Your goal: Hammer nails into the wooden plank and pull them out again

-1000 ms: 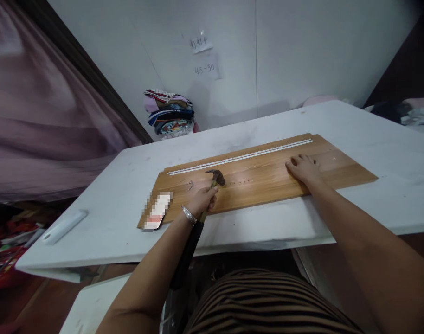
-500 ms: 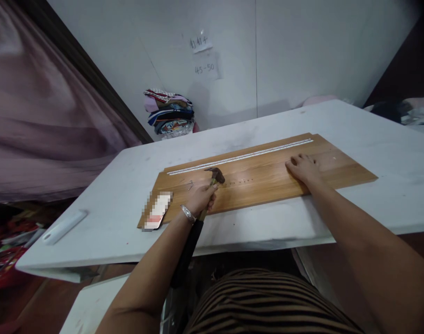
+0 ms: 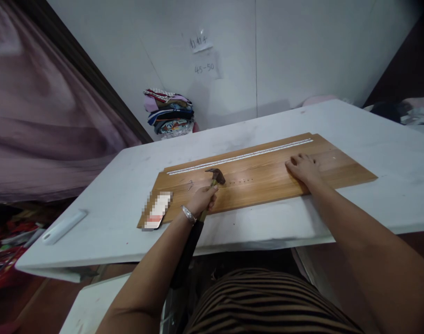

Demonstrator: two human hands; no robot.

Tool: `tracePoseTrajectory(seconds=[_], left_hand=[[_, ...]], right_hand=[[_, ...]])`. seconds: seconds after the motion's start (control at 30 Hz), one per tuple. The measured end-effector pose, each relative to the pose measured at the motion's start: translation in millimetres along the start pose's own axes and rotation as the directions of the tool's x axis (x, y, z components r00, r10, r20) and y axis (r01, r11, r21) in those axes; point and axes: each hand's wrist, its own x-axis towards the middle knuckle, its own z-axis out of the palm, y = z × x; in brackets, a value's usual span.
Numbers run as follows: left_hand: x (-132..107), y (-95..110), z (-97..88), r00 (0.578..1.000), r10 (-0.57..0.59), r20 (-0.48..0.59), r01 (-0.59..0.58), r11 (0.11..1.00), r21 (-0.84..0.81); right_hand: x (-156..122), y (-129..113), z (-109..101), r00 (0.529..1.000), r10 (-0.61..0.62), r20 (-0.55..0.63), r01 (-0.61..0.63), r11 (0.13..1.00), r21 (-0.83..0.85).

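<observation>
Pile of cloth [image 3: 170,112] by a grey wall [image 3: 295,51] with paper notes [image 3: 201,45], pinkish curtain [image 3: 41,111] at left

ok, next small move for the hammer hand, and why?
I'd probably lift the hammer slightly with the left hand: its head appears at the left end of the row of small dots on the wooden board, hiding whatever is directly beneath. The right hand rests on the board, well clear of the hammer head.

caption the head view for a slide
Left hand grips a hammer over a wooden board; right hand rests on the board.
</observation>
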Motion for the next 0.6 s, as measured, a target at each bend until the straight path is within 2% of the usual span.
tracePoseTrajectory(seconds=[0.3,0.6], left_hand=[[-2.7,3.6,-0.3,0.999,0.039,0.01,-0.039,0.999,0.01],[-3.6,3.3,4.1,1.0,-0.004,-0.016,0.004,1.0,0.023]], right_hand=[[0.5,0.8,1.5,1.0,-0.006,-0.018,0.006,1.0,0.009],[1.1,2.0,4.4,0.999,0.001,-0.032,-0.001,1.0,0.019]])
